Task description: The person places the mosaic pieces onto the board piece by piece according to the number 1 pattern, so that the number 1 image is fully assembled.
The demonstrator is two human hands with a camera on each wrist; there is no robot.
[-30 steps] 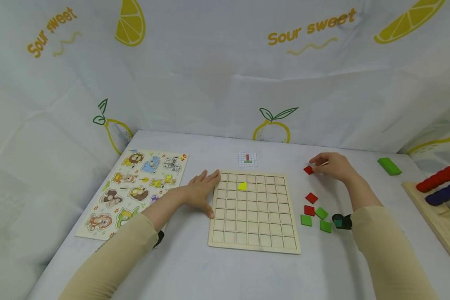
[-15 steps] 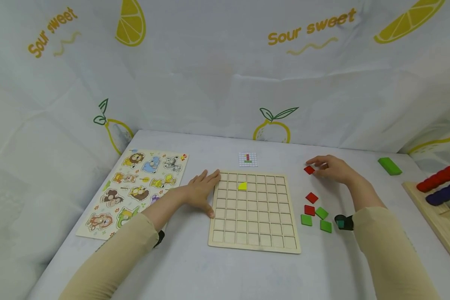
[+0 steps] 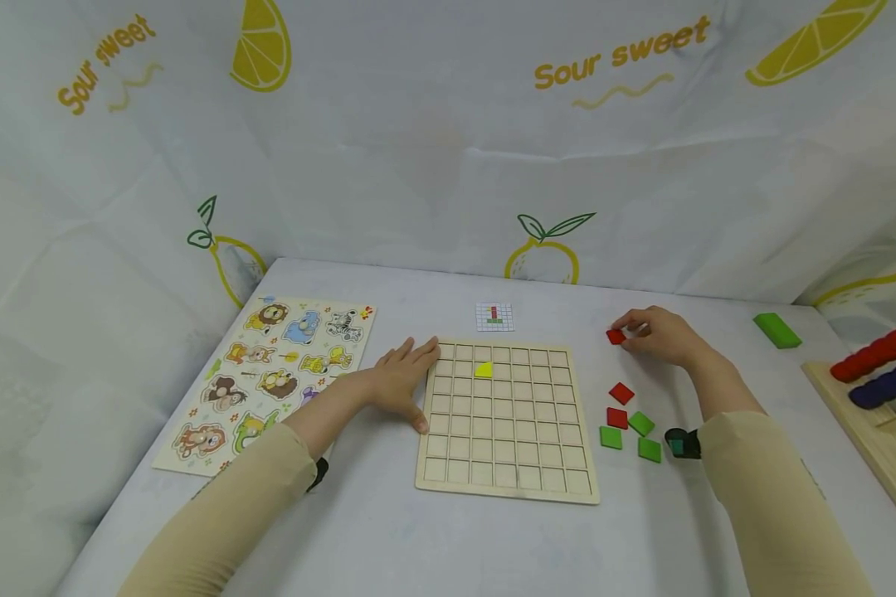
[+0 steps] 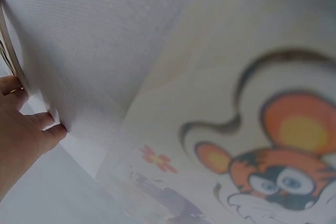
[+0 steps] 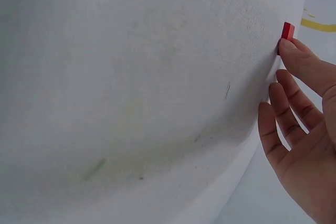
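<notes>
My left hand (image 3: 397, 383) rests along the left edge of the wooden grid board (image 3: 508, 496), fingers spread, thumb at the rim. A yellow quarter-round piece (image 3: 484, 370) sits in one of the board's upper squares. To the right of the board's far corner, my right hand (image 3: 660, 334) pinches a red square tile (image 3: 616, 337) between thumb and forefinger. In the right wrist view that red tile (image 5: 287, 31) is tilted up off its flat side, thumb against it. Two more red tiles (image 3: 621, 393) and several green tiles (image 3: 611, 437) lie nearer the person.
Behind the board lies a small printed pattern card (image 3: 495, 317). An animal puzzle board (image 3: 269, 390) is under and beside the left forearm. On the right are a green block (image 3: 777, 330) and a wooden bead frame (image 3: 859, 431). A printed cloth (image 3: 418, 166) hangs behind the table.
My right thumb and forefinger have closed on the far red tile, which has shifted very slightly. The left hand stays at the board's edge.
</notes>
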